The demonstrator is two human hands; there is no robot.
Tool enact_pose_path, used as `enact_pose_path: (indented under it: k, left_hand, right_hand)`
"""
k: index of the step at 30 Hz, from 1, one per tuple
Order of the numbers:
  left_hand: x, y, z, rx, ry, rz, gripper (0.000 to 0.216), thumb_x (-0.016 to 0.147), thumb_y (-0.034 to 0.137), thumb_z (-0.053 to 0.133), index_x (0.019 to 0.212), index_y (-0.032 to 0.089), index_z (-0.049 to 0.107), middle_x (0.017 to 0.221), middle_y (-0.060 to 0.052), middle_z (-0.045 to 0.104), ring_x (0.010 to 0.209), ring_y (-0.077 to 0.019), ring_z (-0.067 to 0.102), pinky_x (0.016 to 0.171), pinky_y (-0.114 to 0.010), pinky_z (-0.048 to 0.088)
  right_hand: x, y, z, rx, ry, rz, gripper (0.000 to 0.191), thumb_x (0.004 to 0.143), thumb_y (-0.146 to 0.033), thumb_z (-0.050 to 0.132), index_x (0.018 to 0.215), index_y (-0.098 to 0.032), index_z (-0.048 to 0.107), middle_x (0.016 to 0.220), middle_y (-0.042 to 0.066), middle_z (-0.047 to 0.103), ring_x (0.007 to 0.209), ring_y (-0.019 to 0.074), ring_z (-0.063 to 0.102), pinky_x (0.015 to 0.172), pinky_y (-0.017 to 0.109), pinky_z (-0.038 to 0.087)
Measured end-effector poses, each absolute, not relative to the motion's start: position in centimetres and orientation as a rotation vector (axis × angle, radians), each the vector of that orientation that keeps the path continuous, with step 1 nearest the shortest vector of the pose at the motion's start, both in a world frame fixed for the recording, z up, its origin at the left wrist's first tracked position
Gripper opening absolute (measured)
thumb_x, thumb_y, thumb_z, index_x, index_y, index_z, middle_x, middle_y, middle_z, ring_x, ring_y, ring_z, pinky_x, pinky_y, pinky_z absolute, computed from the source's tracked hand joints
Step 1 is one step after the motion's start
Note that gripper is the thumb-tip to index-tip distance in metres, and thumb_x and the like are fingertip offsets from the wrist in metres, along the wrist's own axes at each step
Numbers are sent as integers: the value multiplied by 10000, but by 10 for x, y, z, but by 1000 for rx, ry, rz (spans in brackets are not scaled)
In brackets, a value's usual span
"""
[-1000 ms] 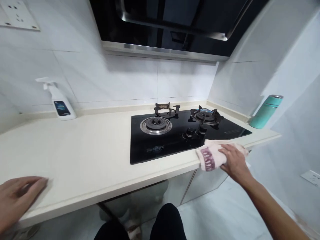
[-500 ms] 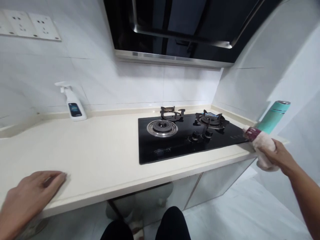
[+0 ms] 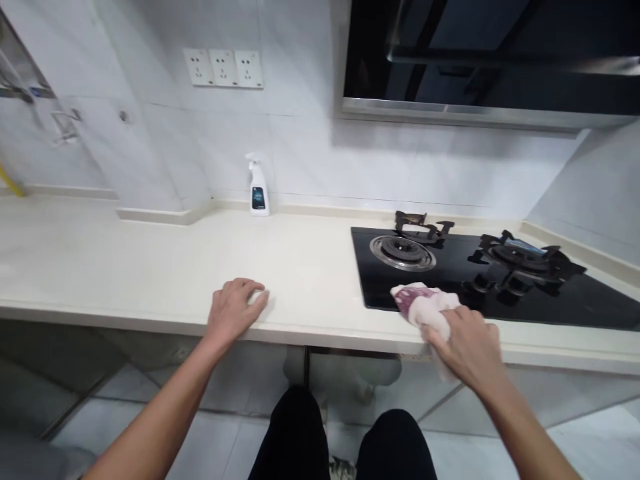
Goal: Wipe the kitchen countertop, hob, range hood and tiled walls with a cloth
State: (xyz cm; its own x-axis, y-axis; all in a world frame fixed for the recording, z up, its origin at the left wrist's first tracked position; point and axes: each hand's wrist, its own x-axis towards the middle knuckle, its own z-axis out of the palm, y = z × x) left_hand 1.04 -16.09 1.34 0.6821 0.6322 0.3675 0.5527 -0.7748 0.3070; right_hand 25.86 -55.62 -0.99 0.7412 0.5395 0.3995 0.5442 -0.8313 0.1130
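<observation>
My right hand grips a bunched pink-and-white cloth with a purplish patch. The cloth lies over the front left part of the black gas hob, near the counter's front edge, and a loose end hangs down below my fingers. On the pale countertop, left of the hob, rests my left hand, its thumb apart from the bent fingers and nothing held. A burner without its pan support is behind the cloth. That pan support sits at the hob's back edge.
A white spray bottle stands by the back wall, beneath wall sockets. The dark range hood overhangs the hob. At the right burner, a second pan support is in place. A wall column juts out at left.
My right hand has brought the cloth leftward from the hob's right end to its front left. The view has turned left, and the green flask is out of sight. My left hand stays on the counter.
</observation>
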Motion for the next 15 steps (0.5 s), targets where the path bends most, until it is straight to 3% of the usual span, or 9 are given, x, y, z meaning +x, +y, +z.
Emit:
enact_pose_path:
  k: [10, 15]
  left_hand:
    - [6, -158, 2, 2443, 676, 1085, 370, 968, 508, 535, 1165, 239, 696, 1306, -88, 674, 1286, -278, 588, 1139, -495, 427]
    - [4, -184, 2, 2419, 263, 1102, 415, 1021, 481, 492, 1308, 224, 648, 1414, -115, 620, 1361, -248, 551, 1175, -454, 423]
  right_hand:
    - [118, -336, 16, -2376, -1482, -349, 385, 1029, -517, 519, 1110, -175, 675, 1189, 153, 614, 1141, 338, 512, 984, 506, 384]
    - [126, -347, 14, -1967, -1504, -282, 397, 1013, -428, 555, 1357, -234, 596, 1397, 127, 545, 1278, 292, 510, 1080, 491, 429]
